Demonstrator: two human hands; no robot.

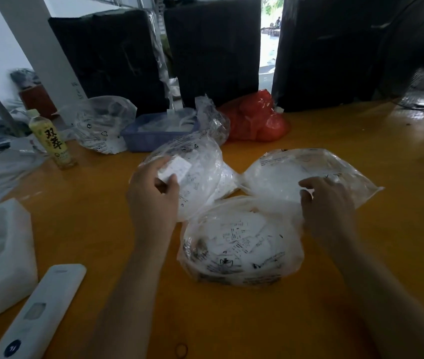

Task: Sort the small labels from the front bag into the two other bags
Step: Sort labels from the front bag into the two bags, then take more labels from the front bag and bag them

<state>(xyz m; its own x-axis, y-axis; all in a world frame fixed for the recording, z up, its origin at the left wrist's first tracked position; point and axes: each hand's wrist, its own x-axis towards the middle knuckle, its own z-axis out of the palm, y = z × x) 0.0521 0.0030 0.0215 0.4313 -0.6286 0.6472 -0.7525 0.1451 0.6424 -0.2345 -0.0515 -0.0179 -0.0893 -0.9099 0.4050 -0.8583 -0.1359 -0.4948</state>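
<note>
At the far left a white foam block (1,244) and a long white remote control (37,314) lie on the glossy yellow table (361,294), with a yellow-labelled drink bottle (51,141) standing beyond them. The left hand (154,195) pinches a small white paper label (174,168) between thumb and fingers, right at the mouth of the crinkled clear plastic bag on the left (200,174). Nearest the person, between the forearms, sits the clear front bag (239,244), heaped with loose printed labels. The right hand (327,203) curls its fingers on the clear plastic bag on the right (309,172); whether it also holds a label I cannot tell. The labels look featherlight, thin and slippery against the film, so a fingertip pinch on one edge probably serves best.
</note>
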